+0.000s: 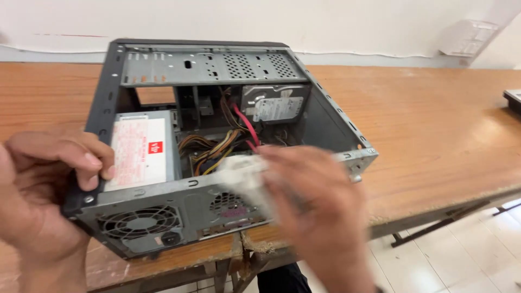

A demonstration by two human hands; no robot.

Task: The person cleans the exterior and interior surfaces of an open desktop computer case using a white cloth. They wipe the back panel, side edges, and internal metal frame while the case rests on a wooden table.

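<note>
Steadying the computer case (217,130) with left hand (38,190) fingers curled over its edge, right hand (320,211) fingers pinching the white cloth (241,173), wiping lightly along the rim, clear of the cables (228,142) just beyond.

You have a worn wooden tabletop (434,125) as your landmark. Behind it runs a white wall (271,21); below its near edge — dark metal legs (434,222) and a white tiled floor (461,255). A dark object (513,100) sits at its right end — cut off by the frame.
</note>
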